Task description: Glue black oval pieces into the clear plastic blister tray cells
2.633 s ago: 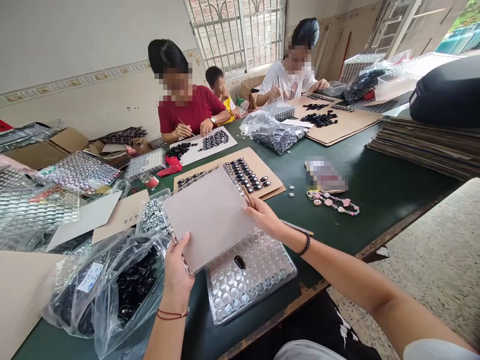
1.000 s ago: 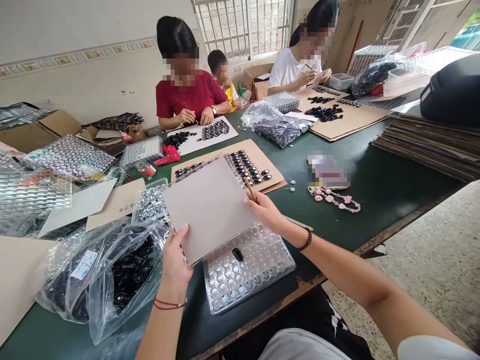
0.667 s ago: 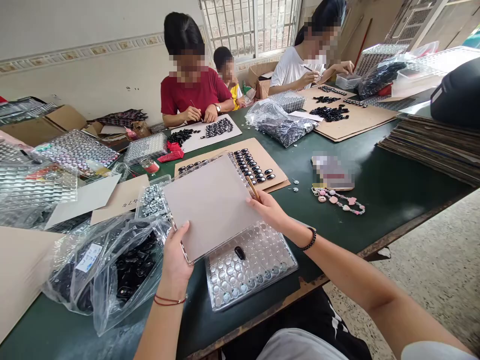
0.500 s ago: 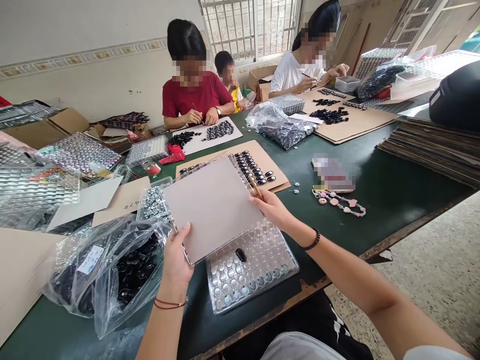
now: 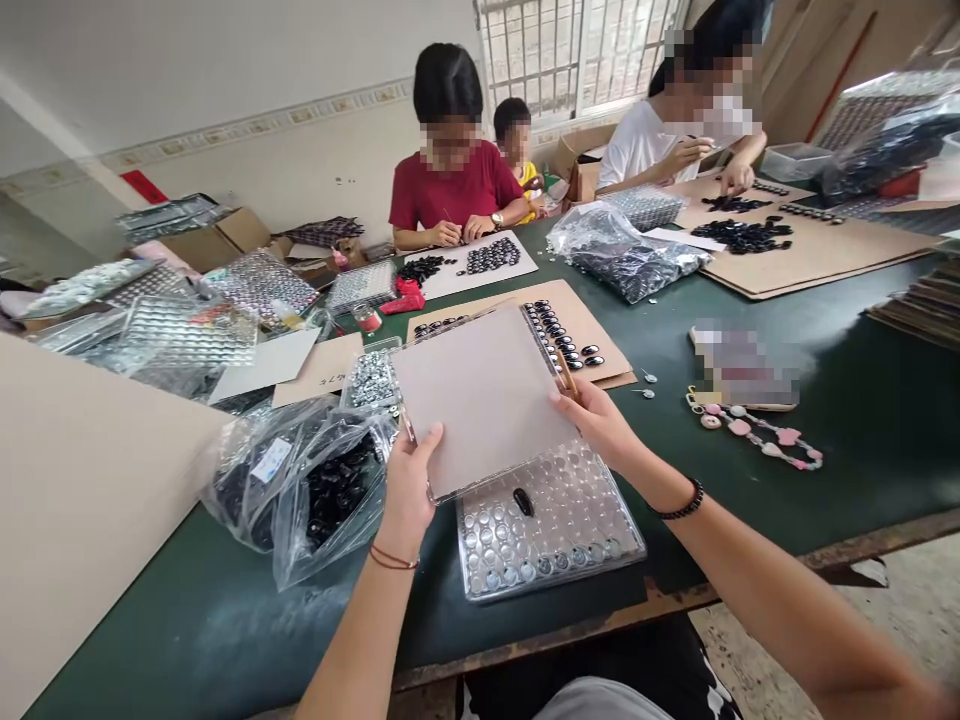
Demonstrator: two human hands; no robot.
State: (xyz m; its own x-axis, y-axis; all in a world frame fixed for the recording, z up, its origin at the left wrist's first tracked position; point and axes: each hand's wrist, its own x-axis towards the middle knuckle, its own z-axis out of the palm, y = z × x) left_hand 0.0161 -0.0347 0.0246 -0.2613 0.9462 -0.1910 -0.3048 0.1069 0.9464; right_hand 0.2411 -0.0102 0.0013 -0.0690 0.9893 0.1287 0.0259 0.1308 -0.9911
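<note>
Between my two hands I hold a grey cardboard sheet (image 5: 480, 400) with a clear plastic tray edge showing around it, tilted above the table. My left hand (image 5: 412, 480) grips its lower left corner, thumb on top. My right hand (image 5: 596, 415) grips the right edge, and a thin brown stick (image 5: 568, 375) also sits in its fingers. Partly hidden below lies a clear blister tray (image 5: 555, 540) with round pockets; silvery discs show in its front row. One black oval piece (image 5: 523, 502) rests on that tray.
Left of my hands lies a plastic bag of black pieces (image 5: 341, 490), near a box of silvery parts (image 5: 375, 375). Behind is cardboard (image 5: 611, 345) with black ovals in rows. A phone (image 5: 742, 365) with a beaded strap lies right. Two people work across the table; another sits behind.
The camera view has swung left, so everything appears further right. My hands keep the same hold on the sheet and tray. The person in white has lowered one hand to the black pieces.
</note>
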